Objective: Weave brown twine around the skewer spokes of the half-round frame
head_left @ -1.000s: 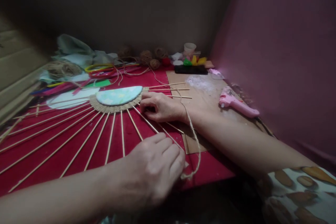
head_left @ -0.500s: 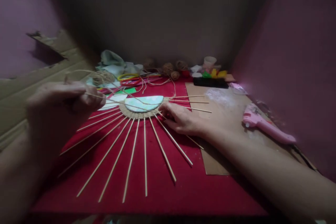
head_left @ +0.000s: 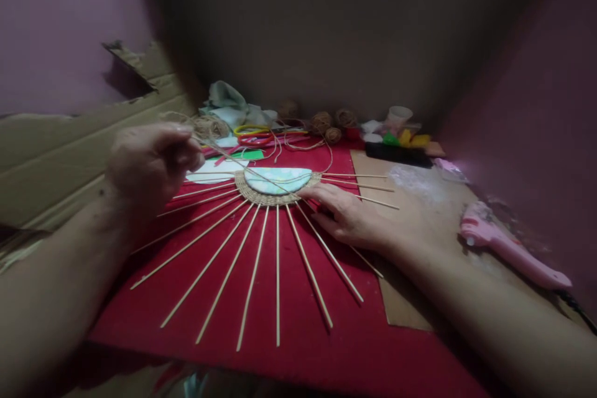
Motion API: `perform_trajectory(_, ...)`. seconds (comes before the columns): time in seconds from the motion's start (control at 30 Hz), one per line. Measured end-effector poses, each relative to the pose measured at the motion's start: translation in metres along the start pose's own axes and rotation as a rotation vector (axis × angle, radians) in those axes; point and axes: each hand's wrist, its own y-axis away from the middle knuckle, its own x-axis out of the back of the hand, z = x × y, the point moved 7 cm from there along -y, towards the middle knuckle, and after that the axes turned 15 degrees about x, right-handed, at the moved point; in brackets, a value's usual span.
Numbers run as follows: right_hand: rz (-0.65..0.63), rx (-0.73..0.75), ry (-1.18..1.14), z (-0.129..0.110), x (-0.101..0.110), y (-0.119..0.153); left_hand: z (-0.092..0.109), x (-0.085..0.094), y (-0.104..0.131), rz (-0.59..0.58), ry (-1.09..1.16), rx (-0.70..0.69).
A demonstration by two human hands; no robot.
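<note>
A half-round piece [head_left: 277,180] with a pale blue-green face lies on the red cloth, bordered by a woven twine band [head_left: 261,198]. Thin wooden sticks [head_left: 278,280] fan out from the band toward me and to both sides. My left hand [head_left: 156,152], raised at the left, is closed on jute twine [head_left: 233,158], which runs taut down to the band's right part. My right hand [head_left: 347,211] rests at the band's right edge, fingers bent against the weave and sticks; its fingertips are partly hidden there.
On the right a pink glue gun [head_left: 513,245] lies on a cardboard sheet [head_left: 405,298]. Twine balls [head_left: 321,121], scissors [head_left: 254,135], a black tray [head_left: 396,153] and a clear cup [head_left: 400,115] stand along the back. Folded cardboard [head_left: 69,161] leans at the left.
The view has shifted, so the things on the table appear farther right. My left hand has moved closer to the woven piece, still holding the twine. My right hand stays at the band's right edge.
</note>
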Motion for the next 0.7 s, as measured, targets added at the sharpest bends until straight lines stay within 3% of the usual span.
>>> perform_trajectory(0.1, -0.039, 0.024, 0.029, -0.004, -0.001, -0.002, -0.006, 0.006, -0.005, 0.075, 0.216, 0.085)
perform_trajectory(0.17, -0.065, 0.027, 0.034, -0.005, -0.003, -0.004, -0.008, 0.006, -0.007, 0.065, 0.293, 0.122)
perform_trajectory(0.33, -0.076, 0.043, 0.046, -0.004, -0.004, -0.006, -0.014, -0.004, -0.008, -0.139, 0.390, 0.294)
perform_trajectory(0.43, -0.083, 0.054, 0.058, -0.003, -0.007, -0.005, -0.029, -0.010, -0.008, -0.257, 0.300, 0.410)
perform_trajectory(0.53, -0.084, 0.069, 0.084, -0.002, -0.009, -0.005, -0.051, -0.012, -0.011, -0.330, 0.025, 0.482)
perform_trajectory(0.6, -0.081, 0.080, 0.104, -0.003, -0.009, -0.005, -0.058, -0.002, -0.017, -0.215, -0.249, 0.421)
perform_trajectory(0.7, -0.080, 0.087, 0.116, -0.004, -0.010, -0.006, -0.036, 0.016, -0.018, 0.149, -0.604, 0.133)
